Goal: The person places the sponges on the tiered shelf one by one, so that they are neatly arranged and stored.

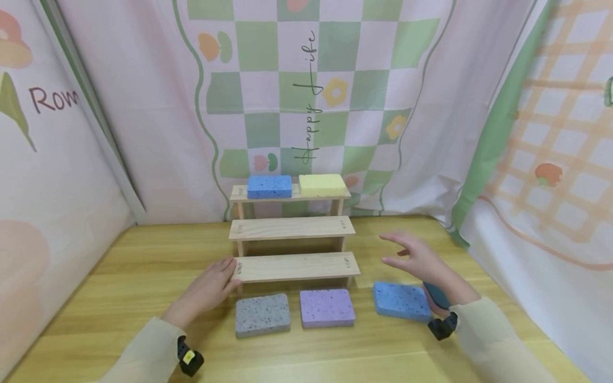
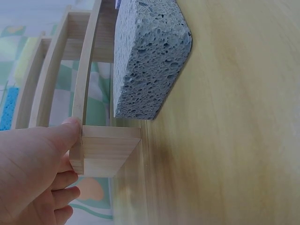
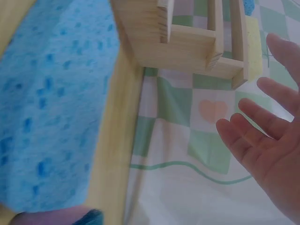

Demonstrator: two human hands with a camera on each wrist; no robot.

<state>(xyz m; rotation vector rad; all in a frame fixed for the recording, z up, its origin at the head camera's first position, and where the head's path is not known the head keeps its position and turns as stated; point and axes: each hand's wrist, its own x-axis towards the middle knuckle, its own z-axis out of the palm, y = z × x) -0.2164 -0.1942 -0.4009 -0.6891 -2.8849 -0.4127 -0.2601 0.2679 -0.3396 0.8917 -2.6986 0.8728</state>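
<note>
- Head view: the wooden table (image 1: 143,266) carries the whole set-up, and from where I stand the work looks part done.
- The three-tier wooden stand (image 1: 292,229) stands upright; its top tier (image 1: 238,192) bears two sponges side by side, which I take as the finished portion.
- The left hand (image 1: 208,287) pinches the left end of the lowest tier (image 1: 297,267) between thumb and curled fingers, seemingly to steady it.
- The right hand (image 1: 421,258) hangs beside the stand's right side, fingers spread loosely apart from the thumb, holding nothing.
- Placed: a blue sponge (image 1: 269,186) at left and a yellow sponge (image 1: 322,185) at right, a narrow gap between them.
- Remaining, in my judgement: the grey sponge (image 1: 263,315), the purple sponge (image 1: 327,308) and a second blue sponge (image 1: 401,301), lying flat in a row before the stand, well apart from the top tier.
- Smallest visible part: a dark teal item (image 1: 436,294), mostly hidden by the right wrist; I cannot tell what it is.
</note>
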